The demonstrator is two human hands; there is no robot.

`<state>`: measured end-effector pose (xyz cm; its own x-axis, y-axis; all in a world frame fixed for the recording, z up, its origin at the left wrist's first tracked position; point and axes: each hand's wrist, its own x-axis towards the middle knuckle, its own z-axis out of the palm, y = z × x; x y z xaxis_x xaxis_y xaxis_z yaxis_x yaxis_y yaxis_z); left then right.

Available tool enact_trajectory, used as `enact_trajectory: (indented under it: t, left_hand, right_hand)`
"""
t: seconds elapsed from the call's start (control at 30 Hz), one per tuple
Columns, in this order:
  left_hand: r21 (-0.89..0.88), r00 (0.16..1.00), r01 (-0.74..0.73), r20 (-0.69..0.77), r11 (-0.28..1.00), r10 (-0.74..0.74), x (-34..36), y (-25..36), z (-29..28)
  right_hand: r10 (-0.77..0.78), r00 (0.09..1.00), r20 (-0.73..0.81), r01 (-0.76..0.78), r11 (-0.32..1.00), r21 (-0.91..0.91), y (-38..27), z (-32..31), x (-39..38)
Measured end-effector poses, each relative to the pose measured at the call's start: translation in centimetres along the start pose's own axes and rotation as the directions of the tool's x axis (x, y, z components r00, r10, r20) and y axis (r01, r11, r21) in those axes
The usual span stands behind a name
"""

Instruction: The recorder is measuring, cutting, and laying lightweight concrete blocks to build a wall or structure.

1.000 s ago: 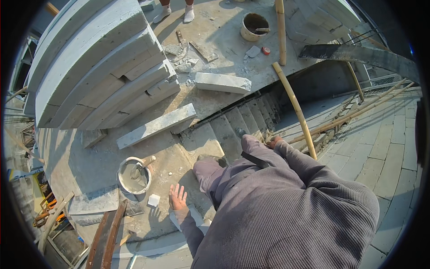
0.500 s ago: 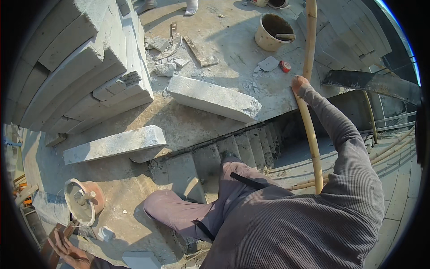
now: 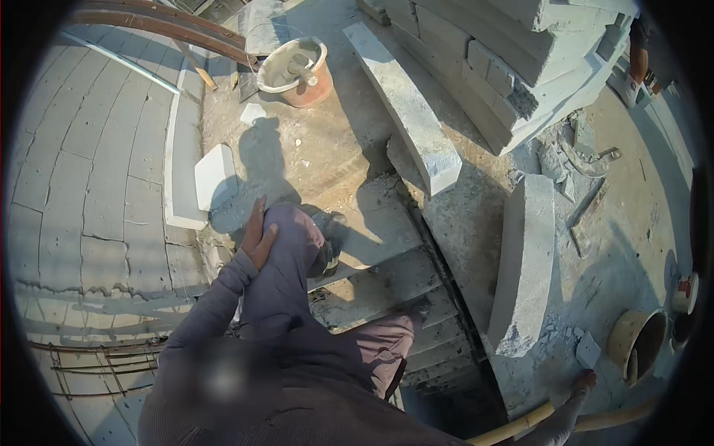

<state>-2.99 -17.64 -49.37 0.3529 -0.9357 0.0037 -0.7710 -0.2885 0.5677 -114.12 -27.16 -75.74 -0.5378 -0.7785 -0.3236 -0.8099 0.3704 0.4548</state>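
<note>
My left hand [image 3: 258,238] rests on my left thigh [image 3: 286,260], thumb apart and fingers extended. Low at the right, my right hand [image 3: 582,381] has curled fingers beside a broken pale chunk [image 3: 587,348] and above bamboo poles [image 3: 532,416]; what it grips is unclear. Concrete steps [image 3: 394,290] descend below my legs. A long pale block [image 3: 405,111] lies ahead, and a thicker one [image 3: 520,267] lies to the right of the stairwell. A square white piece [image 3: 213,176] sits left of my knee.
Stacked blocks [image 3: 498,82] stand at upper right, another person's leg [image 3: 636,63] behind them. An orange bucket [image 3: 312,93] with a tool is ahead; a cream bucket [image 3: 617,342] is at right. Rubble [image 3: 580,171] litters the floor. Wooden planks [image 3: 178,26] and rebar [image 3: 97,368] are at left.
My view has swung left. My left hand has come onto my thigh; my right hand, earlier gripping a bamboo pole, now appears low at the right edge.
</note>
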Motion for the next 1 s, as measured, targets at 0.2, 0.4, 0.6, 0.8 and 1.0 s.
enact_trajectory:
  t: [0.2,0.4,0.6,0.8,1.0]
  left_hand:
    - [0.177,0.975,-0.156,-0.127,0.972,0.180,-6.7,7.1,-1.3]
    - [-0.606,0.941,0.019,0.279,0.795,0.191,-13.4,18.2,4.4]
    - [-0.956,0.958,-0.031,-0.112,0.291,-0.266,-19.3,18.8,2.8]
    - [-0.709,0.586,0.068,-0.541,0.702,-0.603,-27.9,11.9,-7.0]
    - [-0.743,0.438,0.359,-0.400,0.565,-0.805,-36.6,5.5,-7.1]
  right_hand:
    - [0.418,0.809,-0.413,0.076,0.622,0.779,-6.0,-15.7,-12.4]
    - [-0.453,0.891,-0.028,-0.240,-0.523,0.817,-23.6,-34.0,-38.2]
    - [-0.943,-0.207,-0.260,-0.208,-0.217,0.954,-46.5,-45.0,-60.8]
    - [-0.623,-0.782,0.011,0.142,-0.162,0.977,-55.0,-47.2,-78.2]
    - [-0.347,-0.702,0.621,0.535,0.317,0.783,-62.3,-40.2,-88.6]
